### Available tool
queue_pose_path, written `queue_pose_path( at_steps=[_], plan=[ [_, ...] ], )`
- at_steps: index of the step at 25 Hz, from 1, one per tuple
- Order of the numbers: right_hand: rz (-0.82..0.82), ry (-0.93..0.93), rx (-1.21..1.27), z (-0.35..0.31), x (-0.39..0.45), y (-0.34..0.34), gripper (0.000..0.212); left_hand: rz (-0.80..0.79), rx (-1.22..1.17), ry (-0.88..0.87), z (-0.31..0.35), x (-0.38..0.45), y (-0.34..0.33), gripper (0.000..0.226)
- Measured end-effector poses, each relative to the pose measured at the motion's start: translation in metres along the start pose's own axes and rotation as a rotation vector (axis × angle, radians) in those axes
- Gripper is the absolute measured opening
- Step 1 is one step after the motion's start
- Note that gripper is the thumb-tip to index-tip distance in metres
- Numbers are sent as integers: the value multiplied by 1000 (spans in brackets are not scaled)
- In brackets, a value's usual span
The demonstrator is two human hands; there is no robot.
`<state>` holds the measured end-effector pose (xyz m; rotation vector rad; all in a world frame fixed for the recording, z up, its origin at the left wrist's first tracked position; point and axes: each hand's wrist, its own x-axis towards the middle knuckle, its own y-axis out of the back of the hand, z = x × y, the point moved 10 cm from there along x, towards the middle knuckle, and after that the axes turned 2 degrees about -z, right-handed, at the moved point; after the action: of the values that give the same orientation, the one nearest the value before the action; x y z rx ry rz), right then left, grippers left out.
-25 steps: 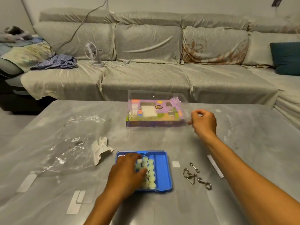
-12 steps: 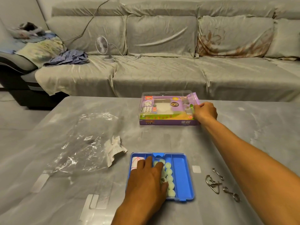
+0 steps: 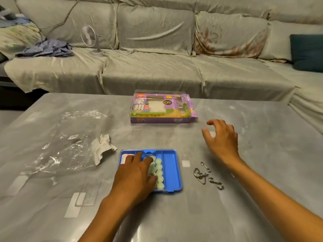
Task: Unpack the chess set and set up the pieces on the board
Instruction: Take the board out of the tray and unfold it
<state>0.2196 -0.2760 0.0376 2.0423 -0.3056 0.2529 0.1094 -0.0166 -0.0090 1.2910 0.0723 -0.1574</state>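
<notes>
The fingers [image 3: 139, 158] of the left hand [image 3: 136, 177] lie flat and relaxed over the pale round pieces [image 3: 159, 173] in the blue tray [image 3: 172, 170], while the right hand [image 3: 221, 140] hovers loosely spread, grasping nothing, above the grey marbled counter [image 3: 174, 215]. Left to right on the counter lie a clear plastic bag [image 3: 66, 137], a crumpled white paper [image 3: 102, 147], the tray, and metal wire puzzles [image 3: 206, 175]. The purple chess set box [image 3: 162, 107] sits farther back, before a grey-covered sofa [image 3: 157, 72] carrying rumpled clothes [image 3: 47, 49], a small white fan [image 3: 90, 38] and a dark teal cushion [image 3: 307, 52].

Bare table [image 3: 262, 137] between purple box [image 3: 162, 109] and blue tray [image 3: 170, 168], wire puzzles [image 3: 208, 175] right of tray
</notes>
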Motion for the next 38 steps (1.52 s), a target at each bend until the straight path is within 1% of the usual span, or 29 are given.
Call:
queue_pose_path(
  at_steps=[1, 2, 3, 4, 5, 6, 9, 12, 15, 18, 20, 23, 26, 28, 30, 32, 34, 35, 36, 38],
  plan=[
    [-34, -8, -94, 14, -31, 6, 46, -1, 4, -3, 1, 0, 0, 58],
    [-123, -57, -169, 30, -59, 6, 64, -1, 8, -4, 1, 0, -2, 58],
    [-244, -130, -201, 48, -84, -2, 82, 1, 11, -4, 1, 0, -3, 58],
    [-353, -193, -196, 59, -103, -12, 97, 2, 15, -6, 1, 0, -4, 58],
    [-428, -216, -183, 64, -118, -24, 105, 3, 22, -10, 2, -1, -5, 57],
    [-459, -197, -181, 61, -126, -35, 108, 2, 28, -11, 1, 0, -6, 57],
    [-402, -93, -131, 40, -125, -53, 103, 23, 39, -9, 0, 1, -5, 57],
    [-383, -33, -172, 34, -108, -63, 87, 132, -5, -3, 4, -3, -12, 60],
    [-376, -40, -224, 41, -83, -69, 81, 205, -1, -22, 11, -11, -30, 69],
    [-357, -106, -225, 53, -50, -77, 79, 266, 58, -44, 16, -6, -32, 62],
    [-303, -71, -212, 53, -24, -81, 73, 287, 90, -70, 23, 1, -33, 58],
    [-194, 11, -182, 49, 10, -77, 62, 272, 114, -91, 35, 10, -39, 60],
    [-201, -30, -126, 56, 36, -81, 63, 245, 134, -80, 37, 15, -41, 63],
    [-189, -67, -134, 66, 53, -87, 66, 237, 143, -74, 37, 17, -42, 61],
    [-189, -91, -133, 73, 70, -92, 64, 218, 147, -73, 35, 21, -47, 59],
    [-152, -110, -133, 72, 84, -91, 62, 241, 138, -64, 34, 25, -47, 60],
    [-94, -119, -147, 64, 79, -80, 67, 275, 157, -69, 34, 28, -42, 62],
    [-106, -92, -165, 57, 65, -77, 70, 288, 159, -77, 35, 29, -38, 60],
    [-159, -30, -194, 50, 42, -78, 71, 305, 154, -81, 35, 29, -38, 57],
    [-340, 97, -259, 39, -18, -83, 72, 332, 156, -87, 37, 25, -39, 54]
  ],
)
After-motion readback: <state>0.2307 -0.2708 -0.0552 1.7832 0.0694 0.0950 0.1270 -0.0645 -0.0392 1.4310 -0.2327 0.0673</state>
